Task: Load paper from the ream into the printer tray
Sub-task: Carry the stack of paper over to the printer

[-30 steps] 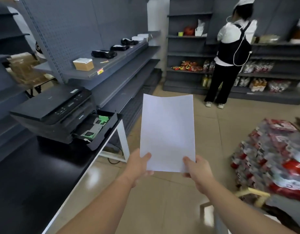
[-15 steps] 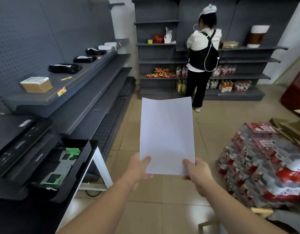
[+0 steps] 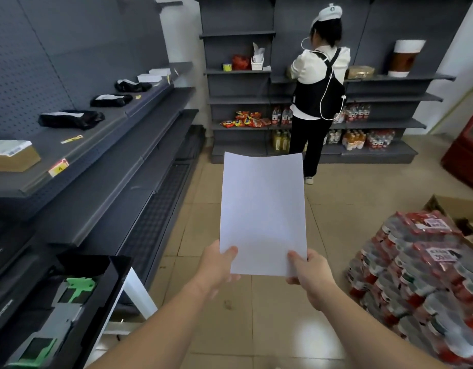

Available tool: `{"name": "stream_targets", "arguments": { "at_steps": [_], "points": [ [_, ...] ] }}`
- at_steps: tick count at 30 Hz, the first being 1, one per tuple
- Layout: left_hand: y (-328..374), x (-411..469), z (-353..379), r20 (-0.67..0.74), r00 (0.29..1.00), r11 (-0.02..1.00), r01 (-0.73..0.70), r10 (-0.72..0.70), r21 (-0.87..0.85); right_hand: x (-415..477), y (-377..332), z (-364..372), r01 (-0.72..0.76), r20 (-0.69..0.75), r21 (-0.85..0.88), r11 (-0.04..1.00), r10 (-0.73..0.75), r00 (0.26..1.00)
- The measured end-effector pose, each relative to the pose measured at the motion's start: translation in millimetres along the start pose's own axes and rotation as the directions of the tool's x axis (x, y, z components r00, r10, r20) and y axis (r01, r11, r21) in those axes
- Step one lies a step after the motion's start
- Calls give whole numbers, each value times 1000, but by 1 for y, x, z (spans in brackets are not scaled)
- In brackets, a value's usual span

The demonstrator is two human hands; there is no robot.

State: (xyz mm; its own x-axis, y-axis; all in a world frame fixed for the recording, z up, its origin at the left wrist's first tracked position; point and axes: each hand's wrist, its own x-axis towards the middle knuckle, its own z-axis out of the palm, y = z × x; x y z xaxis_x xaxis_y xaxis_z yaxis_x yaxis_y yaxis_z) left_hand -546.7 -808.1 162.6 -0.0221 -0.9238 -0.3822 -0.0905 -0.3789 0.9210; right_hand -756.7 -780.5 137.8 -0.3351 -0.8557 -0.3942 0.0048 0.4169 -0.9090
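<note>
I hold a stack of white paper (image 3: 262,209) upright in front of me over the tiled floor. My left hand (image 3: 216,265) grips its lower left corner and my right hand (image 3: 310,272) grips its lower right corner. The black printer (image 3: 6,275) sits at the far lower left, mostly cut off by the frame edge. Its pulled-out paper tray (image 3: 70,304), with green guides inside, lies open to the left of and below my left hand. The ream is not in view.
Grey shelving (image 3: 102,145) with a small cardboard box (image 3: 11,155) and black items runs along the left. A person (image 3: 318,94) stands at the far shelves. Shrink-wrapped bottle packs (image 3: 422,278) are stacked on the floor at the right.
The view has swung to the right, so the printer and its tray slid toward the lower left corner. Both hands keep the same grip on the paper.
</note>
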Motion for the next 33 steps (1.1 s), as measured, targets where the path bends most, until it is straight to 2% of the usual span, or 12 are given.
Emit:
{"name": "stream_targets", "arguments": {
  "at_steps": [8,12,15,20,23,28,33],
  "points": [
    [39,91,9,-123,992,992,9,-25,-127,115,-65,22,53,132,-87,995,-41,990],
    [48,108,-14,-273,961,977,-20,-39,-211,156,-93,65,107,270,-163,981,-60,961],
    [41,111,-46,-415,906,964,-37,-78,-263,170,-103,115,148,382,-221,964,-53,923],
    [12,89,-115,-601,785,943,-72,-148,-326,158,-97,215,207,617,-258,944,-4,787],
    [-5,65,-155,-679,711,927,-108,-180,-359,139,-89,274,250,711,-273,929,20,703],
    [-33,34,-223,-753,601,898,-129,-267,-421,102,-73,360,310,812,-301,902,72,579],
    [-51,15,-271,-785,523,874,-142,-332,-464,74,-63,420,350,867,-307,885,109,486]
  ]
}}
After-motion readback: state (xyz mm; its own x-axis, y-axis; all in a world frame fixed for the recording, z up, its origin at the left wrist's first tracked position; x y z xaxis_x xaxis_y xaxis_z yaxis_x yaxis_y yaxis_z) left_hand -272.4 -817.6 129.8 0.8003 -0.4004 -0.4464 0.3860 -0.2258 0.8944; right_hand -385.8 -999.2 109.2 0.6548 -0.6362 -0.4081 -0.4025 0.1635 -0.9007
